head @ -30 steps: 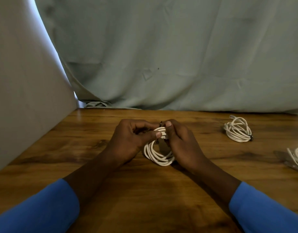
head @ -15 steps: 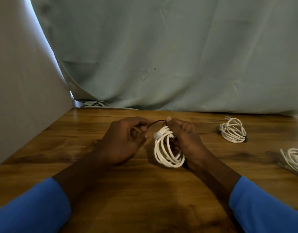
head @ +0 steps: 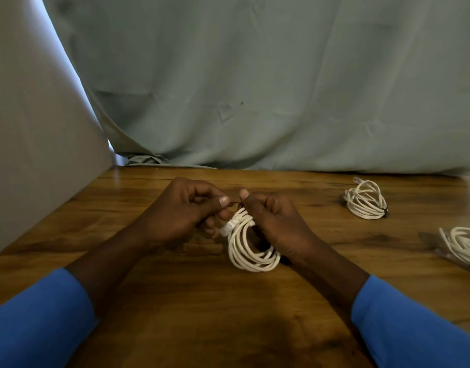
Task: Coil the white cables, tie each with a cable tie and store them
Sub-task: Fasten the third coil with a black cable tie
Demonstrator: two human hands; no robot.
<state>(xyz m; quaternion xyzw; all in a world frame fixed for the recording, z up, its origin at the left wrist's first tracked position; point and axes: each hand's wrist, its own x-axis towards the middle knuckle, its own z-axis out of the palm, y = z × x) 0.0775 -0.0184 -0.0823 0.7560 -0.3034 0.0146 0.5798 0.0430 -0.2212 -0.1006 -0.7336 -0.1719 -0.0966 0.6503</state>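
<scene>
The coil of white round cable [head: 251, 245] stands on edge at the middle of the brown wooden table [head: 202, 309]. Its lower loops touch the boards and its top is bunched between the two hands. The right hand [head: 275, 221] grips that bunched top, fingers curled round the strands, thumb raised against the thin dark cable tie [head: 234, 203]. The left hand [head: 184, 212] pinches the tie's free tail between thumb and forefinger; its other fingers are curled below, just beside the coil's pale plug end.

The coil looks light and springy. The loops fan apart at the bottom, so they would likely spread the moment the top is let go. The jacket seems smooth, probably a little slippery, so the sound place to hold is the gathered top, right where the tie wraps. The tie itself is thin and flexible and best pinched near its tip. The plug is likely the one part that would not like bending.

By count, there are three white coils in view:
- the one in hand;
- a second white coil [head: 366, 200], well apart toward the far right and bearing a dark band at its near edge;
- a third white coil [head: 460, 244], cut by the right border and lying on something flat I cannot identify — whether it is tied I cannot tell.

That makes two ties plainly visible, one of them in hand.
</scene>
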